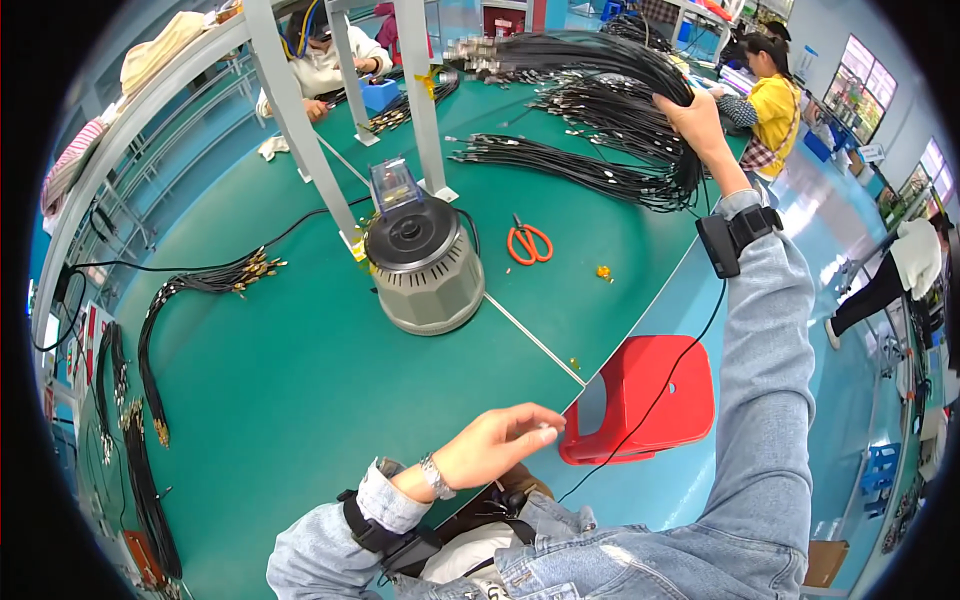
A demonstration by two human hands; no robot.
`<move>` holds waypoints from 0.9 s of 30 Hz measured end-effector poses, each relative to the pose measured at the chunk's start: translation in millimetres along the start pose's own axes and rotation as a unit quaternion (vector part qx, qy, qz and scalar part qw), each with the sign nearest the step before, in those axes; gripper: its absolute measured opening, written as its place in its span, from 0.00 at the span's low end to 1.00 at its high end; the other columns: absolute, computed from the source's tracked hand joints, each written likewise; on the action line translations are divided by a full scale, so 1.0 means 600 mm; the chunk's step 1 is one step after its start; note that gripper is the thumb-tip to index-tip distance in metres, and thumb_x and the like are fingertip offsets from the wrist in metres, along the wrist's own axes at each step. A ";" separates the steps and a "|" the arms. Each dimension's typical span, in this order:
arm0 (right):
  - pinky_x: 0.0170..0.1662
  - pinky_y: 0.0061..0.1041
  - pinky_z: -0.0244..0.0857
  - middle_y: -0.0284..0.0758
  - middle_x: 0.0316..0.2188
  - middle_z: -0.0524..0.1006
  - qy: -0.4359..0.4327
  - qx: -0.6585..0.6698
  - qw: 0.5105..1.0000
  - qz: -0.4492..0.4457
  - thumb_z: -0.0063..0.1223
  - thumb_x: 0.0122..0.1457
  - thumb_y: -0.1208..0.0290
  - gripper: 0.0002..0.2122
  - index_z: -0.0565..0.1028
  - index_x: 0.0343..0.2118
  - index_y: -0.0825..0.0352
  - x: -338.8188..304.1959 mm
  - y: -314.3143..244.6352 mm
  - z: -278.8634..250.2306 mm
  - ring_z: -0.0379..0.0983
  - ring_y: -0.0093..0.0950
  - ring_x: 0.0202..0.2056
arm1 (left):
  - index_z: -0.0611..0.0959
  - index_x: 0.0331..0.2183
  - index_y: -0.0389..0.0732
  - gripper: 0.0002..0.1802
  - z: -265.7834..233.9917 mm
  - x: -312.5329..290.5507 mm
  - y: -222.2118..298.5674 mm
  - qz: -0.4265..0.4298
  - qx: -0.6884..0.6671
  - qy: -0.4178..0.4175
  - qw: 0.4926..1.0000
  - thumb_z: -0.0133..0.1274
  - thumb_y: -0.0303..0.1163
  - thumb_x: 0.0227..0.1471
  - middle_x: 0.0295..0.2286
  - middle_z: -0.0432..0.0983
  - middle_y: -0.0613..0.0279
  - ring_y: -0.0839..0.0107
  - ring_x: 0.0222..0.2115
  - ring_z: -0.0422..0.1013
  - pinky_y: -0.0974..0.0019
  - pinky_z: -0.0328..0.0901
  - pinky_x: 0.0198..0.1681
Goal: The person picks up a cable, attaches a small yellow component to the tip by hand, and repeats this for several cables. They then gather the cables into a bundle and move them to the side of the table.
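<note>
At the far right of the table, my right hand (692,122) grips a thick bundle of black cables (610,58), which stretches leftward above the tabletop. Under it lie more black cables (580,170) with small connectors at their ends. My left hand (495,446) hovers by the table's near edge, thumb and fingers apart, and I see nothing held in it. A small white patch shows at the thumb tip; I cannot make out what it is. Orange-handled scissors (528,243) and a grey, round tape dispenser (424,262) with a black top stand between my hands and the far cables.
On the green table (300,370), cable bundles (150,340) lie at the left, near metal uprights (300,120). Scraps of yellow tape (604,272) lie right of the scissors. A red stool (660,395) stands beside the near edge. Other people work at the far side.
</note>
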State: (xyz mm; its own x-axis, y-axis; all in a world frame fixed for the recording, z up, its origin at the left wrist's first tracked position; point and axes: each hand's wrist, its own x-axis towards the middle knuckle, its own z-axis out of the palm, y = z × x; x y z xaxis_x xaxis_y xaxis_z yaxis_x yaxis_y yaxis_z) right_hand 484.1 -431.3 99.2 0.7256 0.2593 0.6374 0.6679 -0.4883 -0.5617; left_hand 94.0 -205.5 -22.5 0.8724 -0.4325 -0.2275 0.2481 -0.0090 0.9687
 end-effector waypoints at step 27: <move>0.18 0.18 0.54 0.28 0.13 0.65 0.184 0.336 0.920 0.082 0.55 0.51 0.73 0.06 0.70 0.23 0.68 -0.124 -0.174 -0.100 0.58 0.18 0.13 | 0.53 0.53 0.27 0.54 -0.200 0.603 -0.030 -0.003 -0.218 0.339 0.915 0.57 0.58 0.39 0.43 0.64 0.48 0.57 0.45 0.61 0.49 0.52 0.54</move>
State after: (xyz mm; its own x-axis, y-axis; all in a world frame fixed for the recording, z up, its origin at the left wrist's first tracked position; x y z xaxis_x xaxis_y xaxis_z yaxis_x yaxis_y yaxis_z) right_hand 350.6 -449.6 142.0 0.8029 -0.1330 0.5811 0.5960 0.1609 -0.7867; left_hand 455.5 -253.5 -134.1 0.8942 0.2272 -0.3856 0.2689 0.4158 0.8688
